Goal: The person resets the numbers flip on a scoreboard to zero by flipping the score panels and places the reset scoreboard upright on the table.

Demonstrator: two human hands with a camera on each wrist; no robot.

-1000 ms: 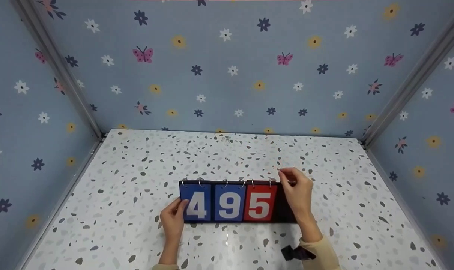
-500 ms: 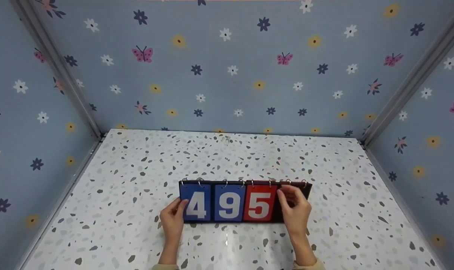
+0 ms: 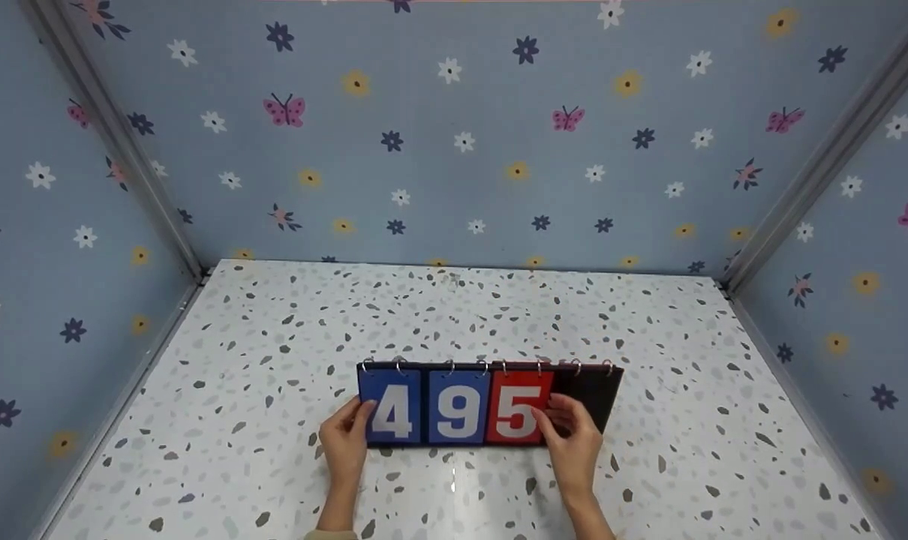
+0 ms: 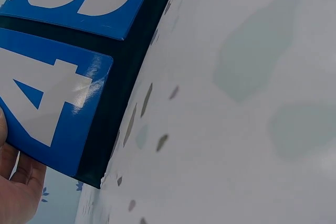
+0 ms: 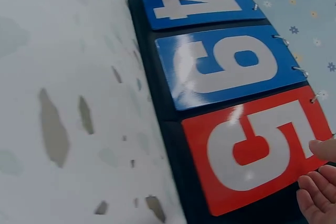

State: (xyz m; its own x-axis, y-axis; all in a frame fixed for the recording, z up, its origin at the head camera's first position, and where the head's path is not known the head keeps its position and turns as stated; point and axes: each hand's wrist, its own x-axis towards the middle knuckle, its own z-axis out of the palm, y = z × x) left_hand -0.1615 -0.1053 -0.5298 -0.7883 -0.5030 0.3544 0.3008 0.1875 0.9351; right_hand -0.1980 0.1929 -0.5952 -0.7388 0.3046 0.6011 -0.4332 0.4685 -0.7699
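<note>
A black flip scoreboard (image 3: 604,382) stands propped on the table, its number cards hung from metal rings. From the left it shows a blue 4 card (image 3: 371,431), a blue 9 card (image 3: 435,427) and a red 5 card (image 5: 226,119); the rightmost panel is bare black. My left hand (image 3: 344,442) grips the board's left edge, thumb in front over the 4 card and fingers behind. My right hand (image 3: 578,446) is at the red card's right side. Its thumb overlaps the 5, and the loosely bent fingers lie beside the card edge, with a gap between thumb and fingers.
The table (image 3: 289,315) is white with grey speckles. Blue panels with flowers and butterflies enclose it, the back wall (image 3: 454,150) behind the board and a side wall at each end. Grey metal posts (image 3: 807,180) mark the corners.
My right hand has moved down and left, from the top right rings across the black panel to the red 5 card's edge. The left hand and the board have stayed put.
</note>
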